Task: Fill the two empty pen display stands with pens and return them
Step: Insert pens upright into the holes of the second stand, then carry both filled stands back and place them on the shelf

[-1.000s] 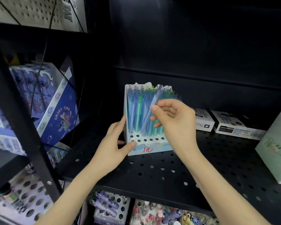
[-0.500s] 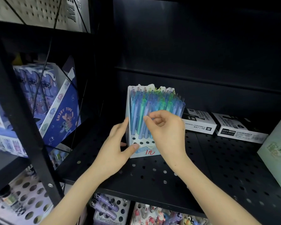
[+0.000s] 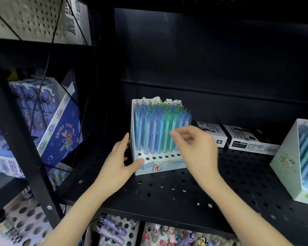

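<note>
1. My left hand (image 3: 121,162) is at the lower left corner of the pen display stand (image 3: 167,167), centre of frame. The thumb is on the front face by the label and the fingers lie along the left side wall, clamping the corner between them.
2. My right hand (image 3: 196,150) is just right of centre, in front of the right-hand pens. The fingers are curled, with thumb and forefinger close together. It is blurred, so I cannot tell if it pinches a pen or nothing.
3. The stand sits upright on the black perforated shelf (image 3: 167,192). Blue, green and lilac pens (image 3: 155,132) stand upright in packed rows, and a row of bare holes shows along the front.
4. A second stand (image 3: 288,167), pale green-white with blue pens, is at the right edge. The frame cuts it off, and it is well apart from the first.
5. Two white-and-black boxes (image 3: 251,141) lie flat at the back of the shelf, between the two stands.
6. At the left of the frame, blue cartoon boxes (image 3: 60,132) lean behind a black post (image 3: 21,139).
</note>
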`<action>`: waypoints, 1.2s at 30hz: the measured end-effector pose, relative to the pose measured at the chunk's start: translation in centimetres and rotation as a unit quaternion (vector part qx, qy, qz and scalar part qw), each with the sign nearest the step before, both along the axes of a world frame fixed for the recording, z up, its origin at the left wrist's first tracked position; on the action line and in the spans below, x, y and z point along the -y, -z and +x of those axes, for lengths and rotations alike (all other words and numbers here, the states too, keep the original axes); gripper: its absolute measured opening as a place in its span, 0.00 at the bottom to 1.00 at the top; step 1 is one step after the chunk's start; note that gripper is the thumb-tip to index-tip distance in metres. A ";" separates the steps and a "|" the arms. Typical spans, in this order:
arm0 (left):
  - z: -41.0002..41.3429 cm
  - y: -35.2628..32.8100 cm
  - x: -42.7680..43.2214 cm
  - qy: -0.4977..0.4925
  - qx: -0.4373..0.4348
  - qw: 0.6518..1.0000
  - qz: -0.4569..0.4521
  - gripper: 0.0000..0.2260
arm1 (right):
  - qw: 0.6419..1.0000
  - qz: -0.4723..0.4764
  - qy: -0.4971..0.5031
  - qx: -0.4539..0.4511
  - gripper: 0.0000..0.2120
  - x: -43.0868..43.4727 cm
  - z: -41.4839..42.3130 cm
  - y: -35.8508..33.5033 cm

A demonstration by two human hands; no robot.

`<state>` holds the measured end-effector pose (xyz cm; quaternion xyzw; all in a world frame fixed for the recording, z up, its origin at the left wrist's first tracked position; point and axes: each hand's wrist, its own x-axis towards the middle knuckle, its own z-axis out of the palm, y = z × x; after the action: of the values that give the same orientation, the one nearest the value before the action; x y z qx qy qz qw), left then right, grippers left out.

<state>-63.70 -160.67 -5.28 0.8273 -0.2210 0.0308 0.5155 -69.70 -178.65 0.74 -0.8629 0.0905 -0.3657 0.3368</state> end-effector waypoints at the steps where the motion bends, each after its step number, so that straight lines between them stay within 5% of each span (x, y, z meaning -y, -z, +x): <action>1: 0.0 -0.2 0.0 -0.014 -0.030 0.999 0.002 0.37 | 1.000 0.006 0.019 -0.014 0.09 1.2 -0.3 0.2; 4: 0.1 -1.1 1.0 -0.050 -0.083 0.991 0.090 0.37 | 0.985 -0.033 0.031 -0.164 0.12 4.5 -0.2 1.6; 8: 0.8 -1.5 3.0 -0.102 -0.072 0.969 0.213 0.21 | 0.952 -0.116 -0.042 -0.281 0.20 5.0 0.9 3.5; 12: 0.0 -2.2 3.9 -0.052 -0.125 0.990 0.046 0.17 | 0.963 -0.080 -0.060 -0.252 0.20 5.0 0.7 3.6; 16: -0.8 -3.5 4.6 0.031 -0.187 0.973 -0.135 0.18 | 0.970 -0.056 -0.064 -0.226 0.21 5.6 0.0 3.2; 21: -0.8 -4.6 5.7 0.038 -0.236 0.952 -0.193 0.28 | 0.980 -0.040 -0.074 -0.180 0.21 6.8 -1.6 2.3; 29: -3.2 -5.4 7.7 0.065 -0.277 0.922 -0.264 0.20 | 0.985 -0.041 -0.088 -0.142 0.21 8.6 -4.5 1.2; 36: -6.7 -5.5 9.7 0.090 -0.230 0.917 -0.312 0.26 | 0.993 -0.025 -0.098 -0.059 0.21 10.8 -7.2 1.5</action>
<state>-70.42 -170.41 0.18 0.5856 -0.1488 -0.1399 0.7844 -76.87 -189.46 -0.77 -0.8959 0.0159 -0.2811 0.3437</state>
